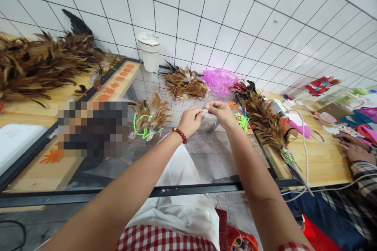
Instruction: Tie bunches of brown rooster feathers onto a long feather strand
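Both hands of the person meet above the middle of the glass-topped counter (224, 147). The left hand (191, 119), which has a bracelet of dark red beads (180, 135) at its wrist, and the right hand (219, 111) are closed at the fingertips, and between them they pinch a small pale piece (205, 110); it is too small to tell what it is. To the left of the hands lies a bundle of brown feathers (160, 109), with a bright green cord (143, 135) loosely across it. Beyond the hands there is a second feather bundle (185, 82), just beside a crumpled pink plastic bag (219, 80). A tangle of green string (242, 121) lies near the right forearm, and next to it a long row of feathers (262, 115). A white lidded cup (151, 57) stands near the tiled wall (229, 15)
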Demonstrator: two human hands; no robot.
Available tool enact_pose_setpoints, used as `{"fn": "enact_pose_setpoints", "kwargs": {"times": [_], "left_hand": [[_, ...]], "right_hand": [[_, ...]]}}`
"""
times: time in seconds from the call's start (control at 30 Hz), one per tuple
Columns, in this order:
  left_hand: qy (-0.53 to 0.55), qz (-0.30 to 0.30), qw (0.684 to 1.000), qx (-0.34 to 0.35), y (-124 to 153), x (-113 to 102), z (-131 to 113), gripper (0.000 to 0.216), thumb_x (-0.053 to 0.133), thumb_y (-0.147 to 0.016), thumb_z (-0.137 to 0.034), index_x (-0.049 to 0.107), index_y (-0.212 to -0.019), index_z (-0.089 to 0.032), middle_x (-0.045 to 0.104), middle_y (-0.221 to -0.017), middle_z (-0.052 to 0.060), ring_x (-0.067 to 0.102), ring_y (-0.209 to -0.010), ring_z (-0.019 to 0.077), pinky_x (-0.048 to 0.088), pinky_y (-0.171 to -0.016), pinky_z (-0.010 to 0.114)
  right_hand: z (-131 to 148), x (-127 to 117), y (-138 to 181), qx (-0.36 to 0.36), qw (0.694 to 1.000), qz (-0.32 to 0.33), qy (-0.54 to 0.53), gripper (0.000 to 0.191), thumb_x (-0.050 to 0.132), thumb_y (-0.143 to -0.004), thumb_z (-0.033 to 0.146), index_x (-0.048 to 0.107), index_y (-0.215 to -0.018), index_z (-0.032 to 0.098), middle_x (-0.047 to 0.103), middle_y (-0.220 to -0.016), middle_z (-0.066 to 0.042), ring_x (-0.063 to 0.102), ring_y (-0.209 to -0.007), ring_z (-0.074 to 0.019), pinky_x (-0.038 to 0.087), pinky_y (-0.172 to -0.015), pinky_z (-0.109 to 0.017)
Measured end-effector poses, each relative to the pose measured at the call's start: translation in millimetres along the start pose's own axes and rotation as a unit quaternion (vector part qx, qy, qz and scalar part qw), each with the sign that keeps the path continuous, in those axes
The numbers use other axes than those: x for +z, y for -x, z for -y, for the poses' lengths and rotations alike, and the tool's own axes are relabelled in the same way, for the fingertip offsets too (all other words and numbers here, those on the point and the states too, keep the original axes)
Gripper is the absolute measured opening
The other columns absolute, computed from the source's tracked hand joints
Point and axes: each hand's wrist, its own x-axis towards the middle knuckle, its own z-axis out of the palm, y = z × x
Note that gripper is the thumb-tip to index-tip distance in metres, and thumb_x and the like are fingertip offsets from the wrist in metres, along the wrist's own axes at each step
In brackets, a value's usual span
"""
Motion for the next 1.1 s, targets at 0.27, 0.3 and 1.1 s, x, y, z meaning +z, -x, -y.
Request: {"fn": "enact_pose_setpoints", "kwargs": {"times": [0.27, 0.3, 1.1], "left_hand": [[-0.027, 0.024, 0.999, 0.018, 1, 0, -1, 0.018, 0.053, -0.079, -0.015, 0.063, -0.063, -0.017, 0.061, -0.072, 0.003, 0.055, -0.073, 0.0141, 0.041, -0.073, 0.026], [-0.022, 0.017, 1.000, 0.010, 1, 0, -1, 0.018, 0.054, -0.079, -0.016, 0.063, -0.064, -0.017, 0.062, -0.073, 0.003, 0.055, -0.073, 0.0140, 0.041, -0.073, 0.026], [0.329, -0.007, 0.896, -0.298, -6, -4, -11, 0.022, 0.067, -0.079, -0.027, 0.059, -0.067, -0.011, 0.051, -0.050, -0.002, 0.048, -0.042, 0.0053, 0.039, -0.044, 0.017]], "right_hand": [[8, 1, 4, -0.025, 0.999, 0.039, 0.028, 0.034, 0.081, -0.056, 0.046, 0.066, -0.066, 0.017, 0.063, -0.061, 0.001, 0.054, -0.057, -0.0103, 0.046, -0.059, -0.026], [9, 0, 4, -0.035, 0.998, 0.038, 0.027, 0.034, 0.081, -0.058, 0.046, 0.065, -0.066, 0.017, 0.061, -0.060, 0.002, 0.054, -0.057, -0.0098, 0.046, -0.059, -0.025], [-9, 1, -4, -0.120, 0.985, -0.022, 0.119, 0.034, 0.071, -0.070, 0.050, 0.073, -0.085, 0.019, 0.068, -0.078, -0.003, 0.059, -0.069, -0.0141, 0.051, -0.070, -0.031]]}}
